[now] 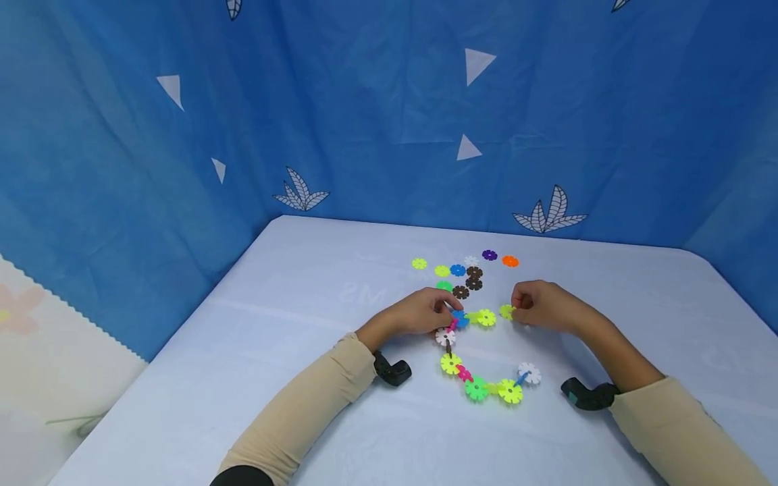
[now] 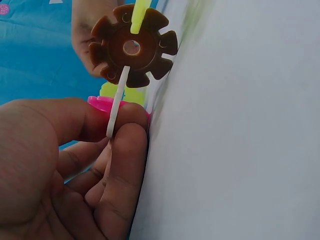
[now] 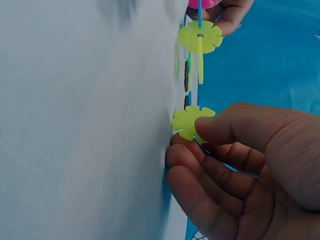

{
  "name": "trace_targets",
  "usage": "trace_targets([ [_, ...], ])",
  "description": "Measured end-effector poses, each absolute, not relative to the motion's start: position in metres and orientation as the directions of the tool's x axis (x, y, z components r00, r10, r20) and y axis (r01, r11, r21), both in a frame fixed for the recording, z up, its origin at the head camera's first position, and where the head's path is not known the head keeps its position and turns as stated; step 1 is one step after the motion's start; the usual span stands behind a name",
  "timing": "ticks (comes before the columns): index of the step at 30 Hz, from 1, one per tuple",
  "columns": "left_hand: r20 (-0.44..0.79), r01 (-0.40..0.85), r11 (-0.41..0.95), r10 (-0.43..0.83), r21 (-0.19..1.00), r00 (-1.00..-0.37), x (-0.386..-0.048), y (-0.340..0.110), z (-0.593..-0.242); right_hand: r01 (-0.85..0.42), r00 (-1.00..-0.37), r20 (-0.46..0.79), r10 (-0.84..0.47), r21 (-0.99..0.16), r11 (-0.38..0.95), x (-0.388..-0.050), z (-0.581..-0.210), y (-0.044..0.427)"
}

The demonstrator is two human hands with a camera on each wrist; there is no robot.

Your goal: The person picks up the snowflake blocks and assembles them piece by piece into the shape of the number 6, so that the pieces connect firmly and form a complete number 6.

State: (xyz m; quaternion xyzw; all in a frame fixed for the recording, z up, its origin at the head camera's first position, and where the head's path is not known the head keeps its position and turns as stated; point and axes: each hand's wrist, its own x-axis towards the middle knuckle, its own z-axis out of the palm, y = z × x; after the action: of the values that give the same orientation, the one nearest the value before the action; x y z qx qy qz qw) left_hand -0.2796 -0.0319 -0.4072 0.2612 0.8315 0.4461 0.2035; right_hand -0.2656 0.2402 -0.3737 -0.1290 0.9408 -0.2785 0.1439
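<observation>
A curved chain of notched plastic interlocking discs (image 1: 450, 364) lies on the table, in yellow, pink, green, white, blue and brown. At its upper left end, my left hand (image 1: 419, 312) pinches the chain near a blue disc (image 1: 461, 319). Up close in the left wrist view, a pink disc (image 2: 100, 103) and the edge of a white disc (image 2: 118, 100) sit at its thumb and finger; a brown disc (image 2: 150, 52) stands above. My right hand (image 1: 549, 308) pinches a loose yellow-green disc (image 3: 186, 123) between thumb and index finger, apart from the chain's yellow end disc (image 1: 486, 318).
Loose discs lie behind the hands: several brown ones (image 1: 460, 292), a purple (image 1: 489, 255), an orange (image 1: 510, 261), a white, a blue, a green and yellow-green ones (image 1: 419, 264). A blue curtain (image 1: 377, 121) hangs behind the white table (image 1: 243, 351).
</observation>
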Motion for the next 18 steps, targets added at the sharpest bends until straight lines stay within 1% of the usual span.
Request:
trace_targets([
  [5, -0.101, 0.237, 0.467, 0.591, 0.852, -0.800, -0.279, -0.033, -0.407, -0.209, -0.906, -0.186, -0.379, -0.584, 0.785, -0.261, -0.373, 0.236],
  [9, -0.105, 0.222, 0.458, 0.587, 0.861, -0.803, -0.278, -0.034, -0.405, -0.234, -0.903, -0.163, -0.398, -0.590, 0.772, -0.259, -0.375, 0.231],
  [14, -0.118, 0.230, 0.465, 0.606, 0.855, -0.786, -0.279, -0.035, -0.404, -0.232, -0.916, -0.146, -0.374, -0.568, 0.790, -0.258, -0.376, 0.225],
  [18, -0.118, 0.266, 0.480, 0.631, 0.836, -0.767, -0.281, -0.035, -0.404, -0.251, -0.925, -0.115, -0.362, -0.532, 0.809, -0.257, -0.375, 0.221],
])
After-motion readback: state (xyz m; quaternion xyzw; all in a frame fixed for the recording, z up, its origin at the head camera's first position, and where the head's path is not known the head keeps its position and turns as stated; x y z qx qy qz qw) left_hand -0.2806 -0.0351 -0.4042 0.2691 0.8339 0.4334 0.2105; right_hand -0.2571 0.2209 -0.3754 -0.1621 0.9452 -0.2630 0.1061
